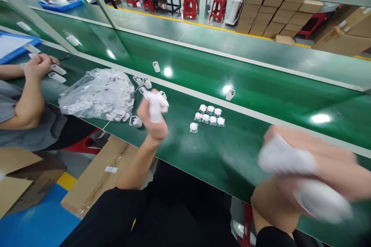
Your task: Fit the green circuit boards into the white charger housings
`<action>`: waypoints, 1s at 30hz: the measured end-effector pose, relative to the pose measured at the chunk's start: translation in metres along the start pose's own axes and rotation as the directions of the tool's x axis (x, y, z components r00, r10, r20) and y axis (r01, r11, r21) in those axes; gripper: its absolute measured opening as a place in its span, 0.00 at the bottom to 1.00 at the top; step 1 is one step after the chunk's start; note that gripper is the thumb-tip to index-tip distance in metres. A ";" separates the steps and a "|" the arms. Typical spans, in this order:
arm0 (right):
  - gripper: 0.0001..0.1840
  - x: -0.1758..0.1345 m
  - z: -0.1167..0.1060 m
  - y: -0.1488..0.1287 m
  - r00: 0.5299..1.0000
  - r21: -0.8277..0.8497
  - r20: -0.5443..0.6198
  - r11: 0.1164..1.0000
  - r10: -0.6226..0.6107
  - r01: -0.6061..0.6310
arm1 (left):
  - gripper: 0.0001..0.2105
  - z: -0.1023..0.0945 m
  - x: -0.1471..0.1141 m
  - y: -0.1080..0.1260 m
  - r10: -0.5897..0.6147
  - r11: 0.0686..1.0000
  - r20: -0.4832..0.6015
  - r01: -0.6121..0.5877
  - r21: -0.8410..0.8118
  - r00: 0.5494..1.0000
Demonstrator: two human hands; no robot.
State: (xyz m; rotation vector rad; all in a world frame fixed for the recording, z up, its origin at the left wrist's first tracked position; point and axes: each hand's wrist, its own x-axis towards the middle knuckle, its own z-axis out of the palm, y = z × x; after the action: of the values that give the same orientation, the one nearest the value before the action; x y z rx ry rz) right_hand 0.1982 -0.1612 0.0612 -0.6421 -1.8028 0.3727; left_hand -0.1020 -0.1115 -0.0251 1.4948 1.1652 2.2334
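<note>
My left hand [152, 117] is closed above the near edge of the bench, with white coverings on its fingertips. What it pinches, if anything, cannot be made out. Around it stand small white casings, one casing [135, 121] just left of the wrist and another casing [147, 82] behind it. My right hand [315, 170], raised close to the camera at the right, is smeared by motion. White shows on its thumb and fingers, and whether it holds anything is unclear. Between the hands, small green circuit boards [205, 118] with round white tops lie in rows.
A clear plastic bag [98, 94] full of white parts lies left of my left hand. Farther left, a co-worker's hands [39, 63] are near white casings and a blue tray [17, 44]. Single casings [230, 94] stand on the green belt [266, 100]. Below is a cardboard box [98, 173].
</note>
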 end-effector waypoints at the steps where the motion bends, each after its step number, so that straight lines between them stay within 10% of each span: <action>1: 0.23 0.005 0.017 0.009 0.999 -0.069 0.022 0.997 0.029 -0.028 | 0.23 -0.015 -0.023 -0.005 0.020 0.987 0.092 -0.034 0.155 0.996; 3: 0.24 0.008 0.054 0.032 0.948 -0.349 0.224 0.927 0.225 -0.137 | 0.16 -0.045 -0.069 -0.014 -0.025 0.914 0.148 -0.038 0.404 0.989; 6: 0.23 -0.002 0.111 0.066 0.693 -0.723 0.411 0.675 0.592 -0.148 | 0.09 -0.077 -0.117 -0.022 -0.169 0.708 0.029 0.101 0.699 0.985; 9: 0.26 -0.026 0.160 0.085 0.493 -0.859 0.420 0.509 0.762 -0.055 | 0.24 -0.092 -0.130 -0.032 -0.304 0.545 -0.086 0.248 0.801 0.949; 14: 0.29 -0.057 0.196 0.090 0.519 -0.867 0.436 0.497 0.735 0.023 | 0.36 -0.102 -0.109 -0.055 -0.391 0.587 0.022 0.231 0.776 0.920; 22: 0.12 -0.072 0.199 0.092 0.525 -0.696 0.667 0.694 0.528 0.186 | 0.28 -0.113 -0.096 -0.087 -0.479 0.690 0.175 0.246 0.680 0.860; 30: 0.26 -0.105 0.221 0.114 0.659 -0.624 0.644 0.766 0.389 0.157 | 0.19 -0.112 -0.097 -0.087 -0.578 0.699 0.055 0.459 0.548 0.814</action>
State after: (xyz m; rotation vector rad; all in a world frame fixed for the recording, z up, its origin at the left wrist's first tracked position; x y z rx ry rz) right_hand 0.0394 -0.1180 -0.1528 -1.2314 -2.7554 0.0809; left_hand -0.1743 -0.1632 -0.1725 1.2861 1.9194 1.3869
